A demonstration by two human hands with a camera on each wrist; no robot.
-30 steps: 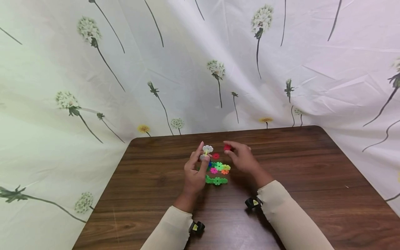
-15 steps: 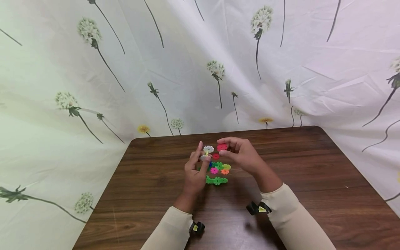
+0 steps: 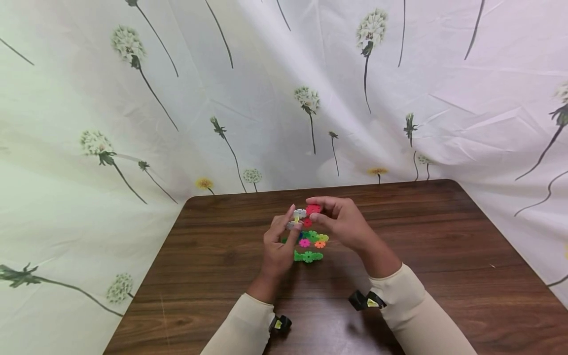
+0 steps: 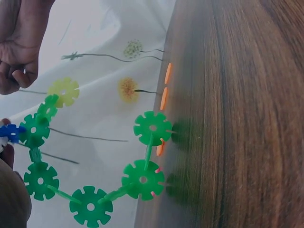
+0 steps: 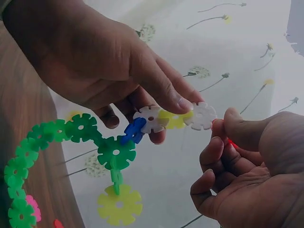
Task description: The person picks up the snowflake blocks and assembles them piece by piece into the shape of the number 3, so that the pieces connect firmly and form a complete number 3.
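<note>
In the head view my left hand (image 3: 277,246) holds a chain of slotted plastic flower discs by its pale end. The right wrist view shows this end as a blue disc (image 5: 133,130), a white disc (image 5: 150,118), a yellow disc (image 5: 175,118) and a second white disc (image 5: 201,116). Below hangs a curved run of several green discs (image 4: 91,206), with a larger yellow disc (image 5: 119,205) on a short branch. My right hand (image 3: 348,227) pinches a red disc (image 3: 313,209) right at the outer white disc's edge. In the right wrist view its fingers mostly hide the red disc.
On the brown wooden table (image 3: 213,246) lie loose discs: a pink one (image 3: 304,243), an orange one (image 3: 320,244) and a red one (image 3: 307,223). A white cloth (image 3: 257,123) with dandelion prints hangs behind the table.
My right hand has brought the red disc leftward to the white disc. The left hand has shifted slightly right with the chain, still gripping it.
</note>
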